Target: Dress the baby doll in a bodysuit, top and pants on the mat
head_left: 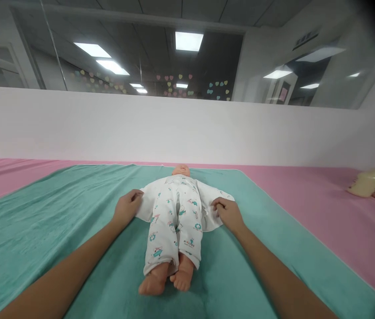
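Forearms (77, 261) end at left hand (127, 208) and right hand (230, 213), both pinching the white shirt (148, 204).

Doll clothes (189, 212) are looking like thin matt cloth, w/ printed pattern & soft creases. Doll feet (153, 283) are looking like smooth plastic, w/ slight sheen. Green blanket (90, 195) is showing plush, matt, wrinkly cloth. Pink sheet (320, 217) is looking flatter, also matt cloth. Wall (174, 128) is looking smooth, approx. matt. Window pane (154, 53) is showing glossy glass.
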Tool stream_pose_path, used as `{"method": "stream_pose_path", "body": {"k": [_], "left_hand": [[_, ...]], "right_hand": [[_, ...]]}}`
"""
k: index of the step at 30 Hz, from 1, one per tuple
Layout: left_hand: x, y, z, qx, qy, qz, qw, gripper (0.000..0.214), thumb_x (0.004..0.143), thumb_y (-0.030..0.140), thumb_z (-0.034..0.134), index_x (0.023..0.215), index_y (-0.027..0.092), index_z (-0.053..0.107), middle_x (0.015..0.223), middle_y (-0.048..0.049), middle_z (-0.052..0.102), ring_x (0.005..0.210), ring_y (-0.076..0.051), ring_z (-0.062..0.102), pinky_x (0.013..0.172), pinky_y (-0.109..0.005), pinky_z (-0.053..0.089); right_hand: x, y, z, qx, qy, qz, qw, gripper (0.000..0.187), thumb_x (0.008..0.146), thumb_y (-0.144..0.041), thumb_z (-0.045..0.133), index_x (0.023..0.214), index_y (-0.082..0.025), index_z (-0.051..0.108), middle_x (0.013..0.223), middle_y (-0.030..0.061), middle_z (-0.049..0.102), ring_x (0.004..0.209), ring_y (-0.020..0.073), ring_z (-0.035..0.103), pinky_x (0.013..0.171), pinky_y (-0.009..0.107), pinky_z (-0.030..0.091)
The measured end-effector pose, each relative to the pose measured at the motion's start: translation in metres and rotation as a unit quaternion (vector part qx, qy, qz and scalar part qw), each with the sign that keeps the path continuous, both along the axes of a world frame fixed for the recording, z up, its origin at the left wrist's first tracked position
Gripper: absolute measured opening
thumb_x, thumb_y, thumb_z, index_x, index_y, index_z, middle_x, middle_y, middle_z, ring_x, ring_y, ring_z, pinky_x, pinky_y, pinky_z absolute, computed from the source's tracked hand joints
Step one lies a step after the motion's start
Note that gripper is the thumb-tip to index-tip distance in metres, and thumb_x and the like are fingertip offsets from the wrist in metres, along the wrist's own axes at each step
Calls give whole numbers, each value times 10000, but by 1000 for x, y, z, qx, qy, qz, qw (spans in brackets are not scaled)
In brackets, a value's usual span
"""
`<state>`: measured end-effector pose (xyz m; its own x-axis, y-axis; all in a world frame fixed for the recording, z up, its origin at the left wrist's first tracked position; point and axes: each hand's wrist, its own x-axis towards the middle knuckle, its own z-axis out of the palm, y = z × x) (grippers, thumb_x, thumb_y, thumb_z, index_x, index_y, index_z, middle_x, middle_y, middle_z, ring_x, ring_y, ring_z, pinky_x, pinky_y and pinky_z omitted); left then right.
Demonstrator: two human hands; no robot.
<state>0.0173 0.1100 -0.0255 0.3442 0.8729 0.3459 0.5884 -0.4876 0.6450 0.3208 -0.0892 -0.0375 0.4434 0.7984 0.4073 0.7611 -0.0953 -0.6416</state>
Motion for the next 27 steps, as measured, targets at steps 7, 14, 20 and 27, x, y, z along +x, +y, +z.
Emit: {"method": "stream_pose_path", "body": {"k": [7,14,20,27], "left_hand": [[-2,15,-12,27,179,77,980,392,799,501,373,842,190,609,989,-108,568,910,-270,548,711,-354,422],[3,17,-20,35,184,40,981,294,774,444,454,833,181,572,986,-96,554,914,-244,544,716,-318,423],[6,9,-13,28,105,53,993,253,779,376,461,912,177,542,984,-72,582,837,-197,553,665,-277,394],[23,-58,18,81,23,-102,991,340,845,427,389,613,187,453,548,32,477,560,-118,438,557,-244,327]], "right_hand": [[46,1,-17,-83,39,-188,978,256,775,-390,423,785,-192,584,855,75,642,716,197,568,592,289,383],[39,8,-17,-56,71,-132,987,324,735,-472,470,792,-183,605,857,58,653,747,194,587,608,272,410],[29,1,-4,9,55,-171,984,262,754,-413,460,838,-188,563,875,50,617,753,183,548,648,286,398],[-81,-19,40,27,-33,199,979,256,848,-365,455,681,-192,541,705,-1,567,669,123,495,624,247,374]]}}
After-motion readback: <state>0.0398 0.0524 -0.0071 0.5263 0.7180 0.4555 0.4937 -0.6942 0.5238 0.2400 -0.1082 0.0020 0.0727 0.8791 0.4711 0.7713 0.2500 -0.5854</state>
